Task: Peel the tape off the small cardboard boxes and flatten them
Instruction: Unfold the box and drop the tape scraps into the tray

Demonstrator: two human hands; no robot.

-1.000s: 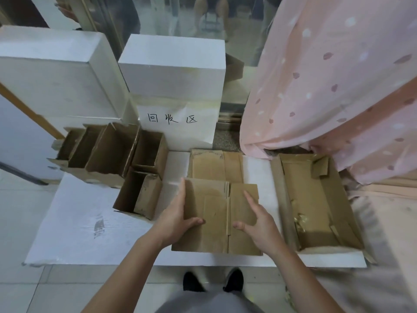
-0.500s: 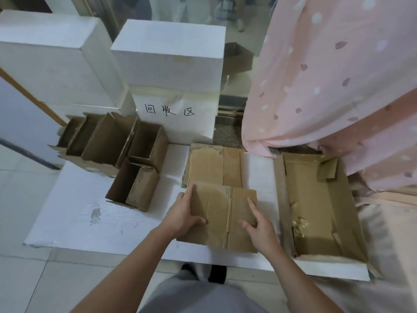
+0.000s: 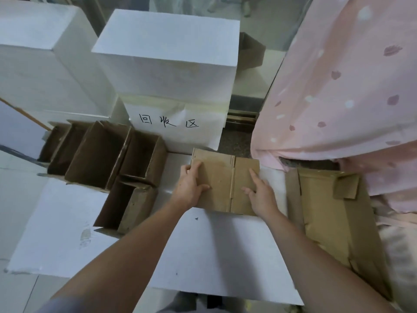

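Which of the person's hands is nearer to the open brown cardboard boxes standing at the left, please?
Left. The left hand grips the flattened cardboard's left edge, beside the open boxes; the right hand rests on its far side.

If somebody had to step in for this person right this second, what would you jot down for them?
Left hand: grips the left edge of the flattened box, thumb on top.
Right hand: lies on the box's right side, fingers straight, pressing down.
The box lies on top of another flat piece, on the white board below the handwritten sign.
Done: at least this box is flat and stacked.
Left: a cluster of open boxes stands to the left, not yet flattened. Whether tape remains on them cannot be told.
A large cardboard tray lies to the right.
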